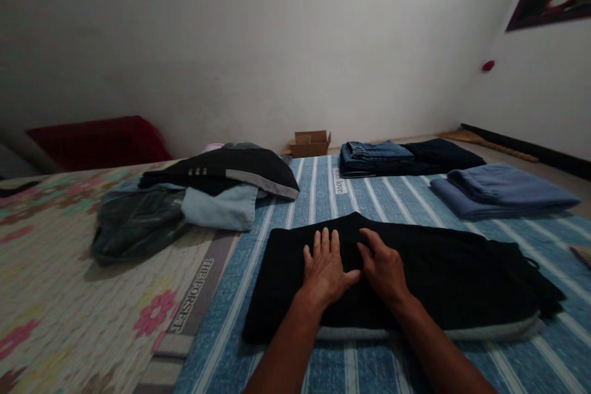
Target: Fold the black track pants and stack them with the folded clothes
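Note:
Black trousers (pixel 443 277) lie folded lengthwise on the blue striped sheet, waistband end to the right, a grey strip showing along the near edge. My left hand (pixel 325 271) rests flat on the left part of them, fingers spread and thumb pointing right. Just beside it, my right hand (pixel 383 265) touches the black cloth with its fingers loosely bent. Its thumb and index finger are apart, and no cloth shows between them.
A loose heap of clothes (pixel 217 169) lies at the left, over a flowered quilt (pixel 115 301). Folded jeans (pixel 378 154) and dark trousers (pixel 443 154) lie at the back, folded blue trousers (pixel 508 188) at the right. A cardboard box (pixel 309 144) stands by the wall.

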{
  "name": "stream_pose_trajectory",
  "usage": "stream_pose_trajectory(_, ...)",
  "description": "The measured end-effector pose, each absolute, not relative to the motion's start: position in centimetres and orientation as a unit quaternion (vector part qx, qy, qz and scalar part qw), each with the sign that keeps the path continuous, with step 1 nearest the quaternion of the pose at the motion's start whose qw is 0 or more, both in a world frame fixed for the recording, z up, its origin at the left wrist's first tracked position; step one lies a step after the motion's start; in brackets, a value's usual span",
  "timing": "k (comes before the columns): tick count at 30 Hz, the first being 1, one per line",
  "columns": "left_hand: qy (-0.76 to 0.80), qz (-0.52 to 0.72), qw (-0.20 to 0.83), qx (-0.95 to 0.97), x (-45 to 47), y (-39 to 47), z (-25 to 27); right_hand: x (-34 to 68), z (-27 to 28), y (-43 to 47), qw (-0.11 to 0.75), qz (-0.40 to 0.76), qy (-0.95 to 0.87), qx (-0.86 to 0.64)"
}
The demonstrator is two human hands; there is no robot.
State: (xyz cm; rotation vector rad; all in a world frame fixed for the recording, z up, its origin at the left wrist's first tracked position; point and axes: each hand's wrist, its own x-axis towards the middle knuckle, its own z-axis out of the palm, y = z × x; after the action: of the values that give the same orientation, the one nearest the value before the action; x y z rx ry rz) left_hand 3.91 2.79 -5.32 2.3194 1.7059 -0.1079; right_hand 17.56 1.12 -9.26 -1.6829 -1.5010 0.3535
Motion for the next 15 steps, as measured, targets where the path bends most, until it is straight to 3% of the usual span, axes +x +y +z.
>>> stream_pose_trajectory(10, 0.584, -0.019, 0.139, 0.799, 3.77, 2.99, -5.71, 17.53, -9.44, 1.00, 0.421, 0.117, -0.623, -0.649)
stream_pose_trajectory(15, 0.583, -0.011, 0.147, 0.799, 3.79, 3.01, -5.60, 17.56, -9.51, 1.21, 0.366, 0.113, -0.626, -0.679)
